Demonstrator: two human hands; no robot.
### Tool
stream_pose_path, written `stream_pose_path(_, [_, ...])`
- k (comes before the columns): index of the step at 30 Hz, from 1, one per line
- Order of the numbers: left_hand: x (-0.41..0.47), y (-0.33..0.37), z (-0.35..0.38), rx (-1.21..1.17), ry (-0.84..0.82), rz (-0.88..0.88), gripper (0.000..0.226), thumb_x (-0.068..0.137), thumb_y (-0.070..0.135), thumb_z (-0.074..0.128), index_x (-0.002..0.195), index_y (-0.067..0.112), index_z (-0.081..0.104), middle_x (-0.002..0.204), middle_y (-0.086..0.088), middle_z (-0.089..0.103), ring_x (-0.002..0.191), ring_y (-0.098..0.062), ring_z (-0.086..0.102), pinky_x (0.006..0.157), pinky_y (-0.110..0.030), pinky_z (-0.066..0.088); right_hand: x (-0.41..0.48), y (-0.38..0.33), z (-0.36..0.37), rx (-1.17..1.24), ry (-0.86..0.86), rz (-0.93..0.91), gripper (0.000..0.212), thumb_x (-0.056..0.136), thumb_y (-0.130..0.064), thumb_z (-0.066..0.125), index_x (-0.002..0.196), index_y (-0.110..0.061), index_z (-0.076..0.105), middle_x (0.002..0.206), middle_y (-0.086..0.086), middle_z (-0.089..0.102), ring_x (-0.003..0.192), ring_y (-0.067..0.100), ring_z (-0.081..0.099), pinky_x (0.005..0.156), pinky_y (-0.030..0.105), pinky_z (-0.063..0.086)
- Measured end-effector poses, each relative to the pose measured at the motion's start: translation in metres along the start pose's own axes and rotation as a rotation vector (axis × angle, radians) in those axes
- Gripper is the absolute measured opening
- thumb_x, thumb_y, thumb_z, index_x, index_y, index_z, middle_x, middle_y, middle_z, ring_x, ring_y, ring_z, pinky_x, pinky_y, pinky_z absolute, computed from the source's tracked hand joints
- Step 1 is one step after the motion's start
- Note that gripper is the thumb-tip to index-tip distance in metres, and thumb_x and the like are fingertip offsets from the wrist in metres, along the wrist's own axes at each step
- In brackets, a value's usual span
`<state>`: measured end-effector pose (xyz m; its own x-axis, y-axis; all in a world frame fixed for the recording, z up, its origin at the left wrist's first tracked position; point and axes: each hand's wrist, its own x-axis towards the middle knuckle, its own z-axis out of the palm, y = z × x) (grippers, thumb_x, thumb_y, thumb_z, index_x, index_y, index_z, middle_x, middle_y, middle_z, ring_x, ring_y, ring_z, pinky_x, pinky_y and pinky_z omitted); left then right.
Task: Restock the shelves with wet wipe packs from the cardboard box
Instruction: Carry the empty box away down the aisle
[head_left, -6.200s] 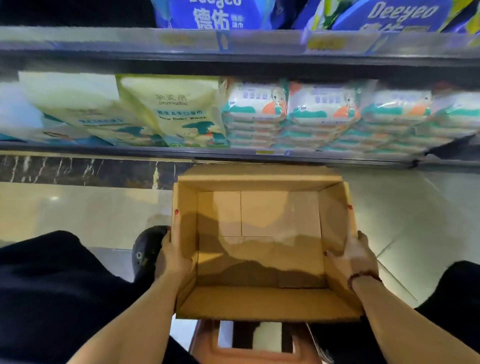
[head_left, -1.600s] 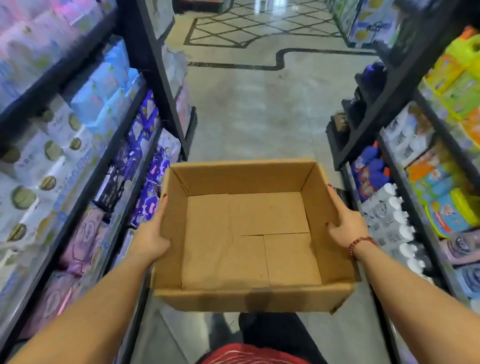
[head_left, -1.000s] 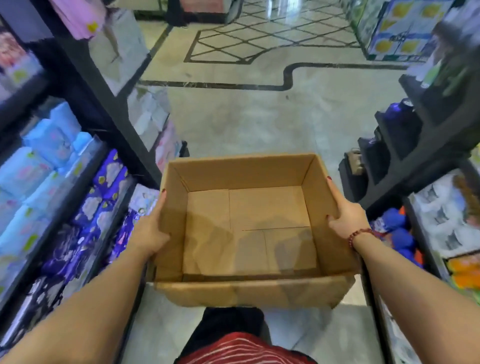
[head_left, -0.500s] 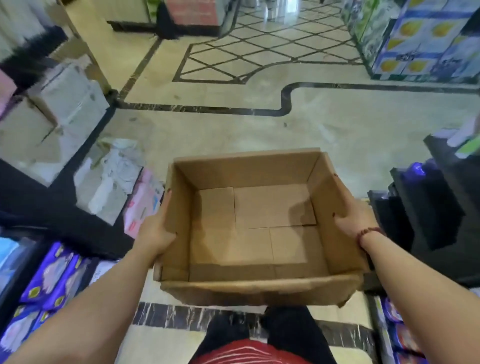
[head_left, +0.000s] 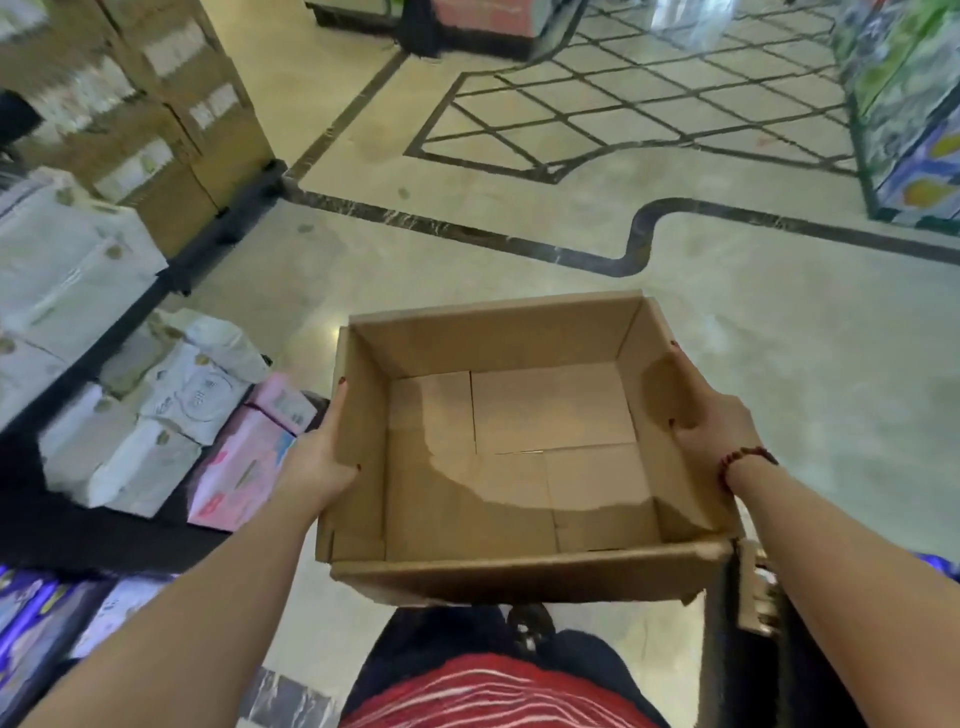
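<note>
The cardboard box is held in the air in front of the person's waist, above the pale stone floor, open side up and tipped a little so that the inside faces the camera. Inside it only the four bottom flaps show, lying flat and meeting near the middle, with a shadow over the near half.

The left hand grips the left wall of the box: the thumb hooks over the rim onto the inner face, and the fingers lie along the outside, one reaching forward up the edge. The right hand pinches the right wall in the same way, thumb inside and fingers outside. A beaded bracelet sits on the right wrist.

To the left a dark low shelf carries soft white packs piled loosely, and just beside them pink packs close to the left hand. The print on them is too blurred to read. Further back on that side stand stacked brown cartons with pale labels. At the lower left corner lie purple packs.

A dark inlaid line curves across the floor beyond the box. Below the box show a red striped shirt and dark trousers.
</note>
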<state>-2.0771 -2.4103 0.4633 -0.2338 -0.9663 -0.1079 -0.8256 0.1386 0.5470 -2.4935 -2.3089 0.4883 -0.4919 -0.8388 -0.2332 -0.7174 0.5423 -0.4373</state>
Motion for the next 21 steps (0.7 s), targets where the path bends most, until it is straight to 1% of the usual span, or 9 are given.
stream_pose_path(1, [0.014,0.008,0.0,0.045,0.025,0.025,0.095,0.068,-0.011,0.069,0.15,0.006,0.024,0.108,-0.025,0.06,0.095,-0.04,0.06,0.075,-0.035,0.045,0.017,-0.002,-0.002,0.024,-0.001,0.0,0.097,0.08,-0.004,0.047,0.137,-0.067,0.0,0.077,0.01,0.058,0.06,0.023,0.05,0.062,0.03,0.041])
stream_pose_path(3, [0.047,0.018,0.002,0.123,-0.03,-0.039,0.096,0.072,-0.005,0.065,0.151,0.023,0.018,0.084,-0.009,0.056,0.075,-0.026,0.056,0.06,-0.022,0.041,0.053,-0.007,-0.006,0.047,-0.006,-0.007,0.094,0.083,-0.004,0.044,0.134,-0.07,0.001,0.077,0.008,0.056,0.06,0.019,0.05,0.064,0.03,0.041])
stream_pose_path(5, [0.086,0.017,0.012,0.057,-0.099,-0.149,0.102,0.074,0.0,0.061,0.151,0.038,0.007,0.076,-0.008,0.055,0.066,-0.026,0.055,0.054,-0.03,0.047,0.095,-0.013,-0.007,0.046,-0.004,-0.021,0.092,0.084,-0.004,0.042,0.135,-0.069,0.001,0.078,0.007,0.054,0.06,0.018,0.048,0.064,0.03,0.04])
stream_pose_path(7, [0.126,0.016,0.02,0.0,-0.118,-0.192,0.108,0.074,0.001,0.06,0.146,0.05,-0.004,0.076,-0.016,0.06,0.063,-0.027,0.057,0.057,-0.039,0.053,0.138,-0.023,-0.007,0.016,-0.012,-0.048,0.092,0.083,-0.002,0.042,0.138,-0.065,0.002,0.077,0.008,0.054,0.058,0.017,0.046,0.063,0.03,0.039])
stream_pose_path(9, [0.167,0.016,0.023,0.007,-0.113,-0.215,0.11,0.075,0.004,0.061,0.142,0.055,-0.01,0.08,-0.014,0.062,0.069,-0.026,0.059,0.066,-0.039,0.053,0.18,-0.037,-0.007,-0.006,-0.011,-0.067,0.094,0.083,0.0,0.043,0.14,-0.062,0.003,0.075,0.008,0.054,0.057,0.014,0.045,0.062,0.029,0.038])
stream_pose_path(13, [0.241,0.018,0.021,-0.029,-0.089,-0.231,0.114,0.074,0.004,0.061,0.138,0.062,-0.013,0.09,-0.018,0.065,0.071,-0.028,0.06,0.065,-0.039,0.053,0.264,-0.07,-0.016,-0.02,-0.036,-0.122,0.093,0.084,0.0,0.043,0.141,-0.06,0.001,0.081,0.009,0.059,0.059,0.012,0.048,0.061,0.028,0.038])
stream_pose_path(16, [0.294,0.021,0.009,-0.071,-0.057,-0.246,0.113,0.075,0.002,0.059,0.136,0.065,-0.012,0.103,-0.019,0.064,0.085,-0.034,0.063,0.076,-0.043,0.053,0.324,-0.097,-0.02,-0.05,-0.039,-0.168,0.087,0.087,-0.001,0.044,0.146,-0.052,0.005,0.087,0.014,0.062,0.063,0.02,0.05,0.059,0.027,0.038])
stream_pose_path(18, [0.324,0.025,0.0,-0.089,-0.04,-0.293,0.111,0.078,0.004,0.058,0.136,0.066,-0.013,0.099,-0.012,0.061,0.086,-0.031,0.062,0.076,-0.041,0.053,0.359,-0.119,-0.022,-0.06,-0.056,-0.183,0.083,0.088,-0.004,0.046,0.148,-0.047,0.007,0.088,0.015,0.063,0.066,0.025,0.052,0.063,0.027,0.04])
stream_pose_path(21, [0.364,0.024,-0.007,-0.095,-0.003,-0.367,0.11,0.079,0.005,0.058,0.138,0.064,-0.012,0.098,-0.005,0.06,0.079,-0.023,0.059,0.068,-0.031,0.049,0.42,-0.156,-0.023,-0.063,-0.107,-0.241,0.084,0.088,-0.007,0.05,0.148,-0.046,0.005,0.081,0.011,0.059,0.059,0.017,0.05,0.055,0.024,0.043])
